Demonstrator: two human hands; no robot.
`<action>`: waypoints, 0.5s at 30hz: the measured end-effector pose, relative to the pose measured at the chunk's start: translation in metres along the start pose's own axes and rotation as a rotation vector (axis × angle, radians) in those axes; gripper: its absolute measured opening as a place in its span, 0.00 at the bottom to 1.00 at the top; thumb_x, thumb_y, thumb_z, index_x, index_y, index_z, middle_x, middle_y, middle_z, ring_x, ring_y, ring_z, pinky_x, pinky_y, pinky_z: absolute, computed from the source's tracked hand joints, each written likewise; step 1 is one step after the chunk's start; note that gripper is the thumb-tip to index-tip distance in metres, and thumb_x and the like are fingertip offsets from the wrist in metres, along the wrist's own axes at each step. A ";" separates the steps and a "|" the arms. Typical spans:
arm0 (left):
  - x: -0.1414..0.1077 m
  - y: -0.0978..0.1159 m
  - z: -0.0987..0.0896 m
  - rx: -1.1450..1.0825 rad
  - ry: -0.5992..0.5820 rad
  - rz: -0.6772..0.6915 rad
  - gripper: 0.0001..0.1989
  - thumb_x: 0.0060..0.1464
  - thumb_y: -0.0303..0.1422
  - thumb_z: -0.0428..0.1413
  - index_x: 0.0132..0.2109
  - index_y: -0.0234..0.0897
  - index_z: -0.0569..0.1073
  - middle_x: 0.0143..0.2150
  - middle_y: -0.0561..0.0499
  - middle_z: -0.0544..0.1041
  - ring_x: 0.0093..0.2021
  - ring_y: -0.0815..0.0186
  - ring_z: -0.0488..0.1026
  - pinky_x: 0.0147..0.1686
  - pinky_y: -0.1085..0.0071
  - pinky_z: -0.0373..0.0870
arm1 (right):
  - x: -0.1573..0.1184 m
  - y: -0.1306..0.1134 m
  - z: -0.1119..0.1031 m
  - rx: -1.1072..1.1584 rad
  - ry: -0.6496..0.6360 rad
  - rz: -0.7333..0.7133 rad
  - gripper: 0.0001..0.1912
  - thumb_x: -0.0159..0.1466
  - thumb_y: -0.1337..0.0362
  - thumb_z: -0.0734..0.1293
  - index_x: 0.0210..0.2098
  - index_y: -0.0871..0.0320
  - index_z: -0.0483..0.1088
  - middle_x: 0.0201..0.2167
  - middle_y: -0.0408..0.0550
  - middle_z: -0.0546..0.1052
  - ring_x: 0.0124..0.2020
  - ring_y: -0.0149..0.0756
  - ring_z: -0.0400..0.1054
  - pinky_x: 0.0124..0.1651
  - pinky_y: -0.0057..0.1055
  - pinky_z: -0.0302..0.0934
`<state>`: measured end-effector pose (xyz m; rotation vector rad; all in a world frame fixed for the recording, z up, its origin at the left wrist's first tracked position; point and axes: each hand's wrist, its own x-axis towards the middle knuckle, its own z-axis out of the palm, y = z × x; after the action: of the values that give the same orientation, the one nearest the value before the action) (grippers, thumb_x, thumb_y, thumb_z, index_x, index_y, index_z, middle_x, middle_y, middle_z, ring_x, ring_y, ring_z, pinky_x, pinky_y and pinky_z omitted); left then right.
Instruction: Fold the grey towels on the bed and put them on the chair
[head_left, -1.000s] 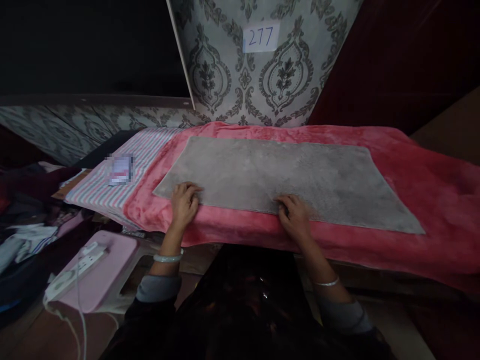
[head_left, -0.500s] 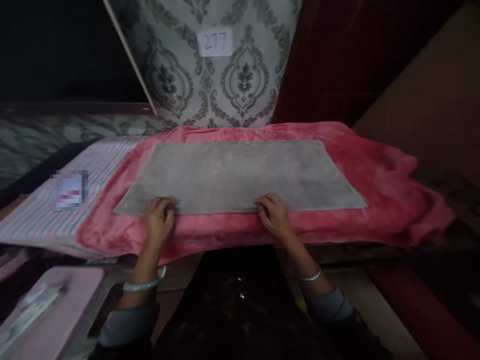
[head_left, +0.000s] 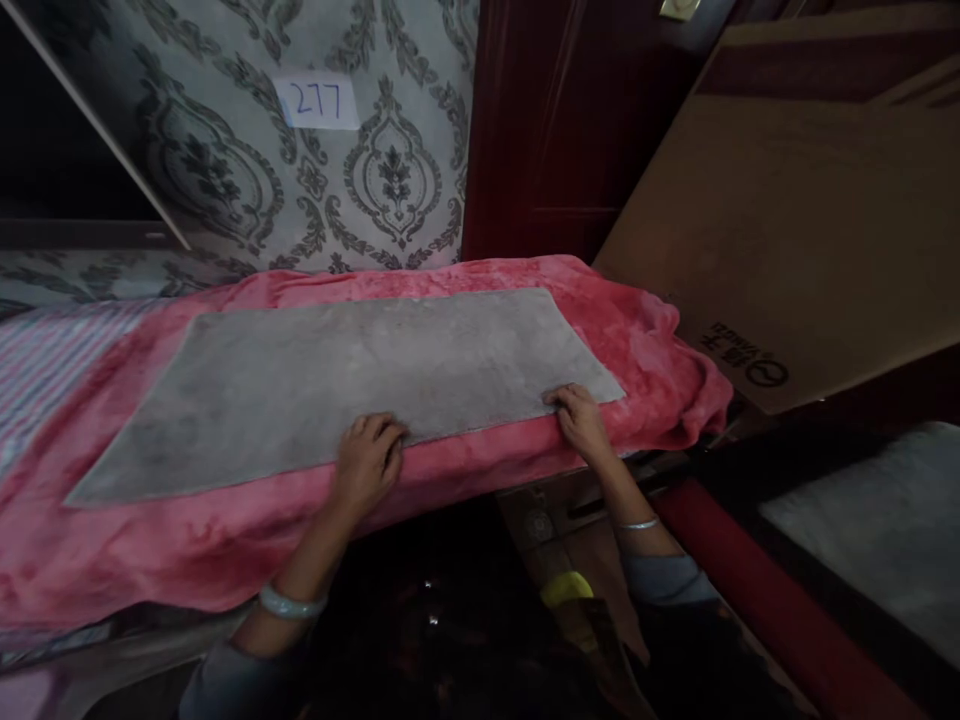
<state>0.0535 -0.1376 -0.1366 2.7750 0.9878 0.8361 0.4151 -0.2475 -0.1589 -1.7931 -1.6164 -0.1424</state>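
Damask wallpaper (head_left: 390,180) labelled 277, dark red door (head_left: 540,130), tilted cardboard sheet (head_left: 787,230)

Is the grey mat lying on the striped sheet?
No, the grey mat lies on the pink blanket, with the striped sheet off to its left.

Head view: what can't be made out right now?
Yellow object, head view: mostly hidden by the person's dark clothing, kind unclear.
Print on the cardboard sheet, head view: too small and dim to read.
Near edge of the grey mat, head view: partly hidden under the left hand.
Striped cloth, head view: cut off by the left edge.
Pale sheet, head view: cut off by the right edge.
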 end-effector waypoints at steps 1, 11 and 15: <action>-0.001 -0.003 -0.002 -0.021 0.001 0.011 0.13 0.61 0.30 0.48 0.44 0.39 0.77 0.46 0.42 0.76 0.45 0.53 0.71 0.45 0.55 0.70 | 0.003 0.000 -0.001 -0.030 0.013 0.033 0.16 0.55 0.74 0.56 0.34 0.57 0.73 0.34 0.52 0.74 0.42 0.45 0.67 0.49 0.41 0.62; -0.025 -0.093 -0.049 0.292 -0.071 -0.481 0.29 0.62 0.46 0.44 0.66 0.40 0.67 0.69 0.36 0.63 0.69 0.38 0.56 0.62 0.36 0.55 | 0.024 0.040 -0.007 -0.431 -0.085 0.319 0.29 0.70 0.54 0.54 0.65 0.60 0.63 0.67 0.64 0.62 0.67 0.59 0.54 0.62 0.65 0.51; -0.058 -0.117 -0.075 0.406 -0.083 -0.687 0.31 0.63 0.47 0.44 0.68 0.37 0.65 0.71 0.31 0.59 0.70 0.34 0.52 0.59 0.31 0.55 | 0.006 0.071 -0.006 -0.396 -0.016 0.290 0.31 0.69 0.49 0.52 0.64 0.57 0.64 0.64 0.65 0.66 0.64 0.60 0.58 0.59 0.65 0.55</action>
<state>-0.0885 -0.0882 -0.1287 2.3974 2.0993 0.4436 0.4824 -0.2437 -0.1816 -2.3134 -1.3871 -0.3336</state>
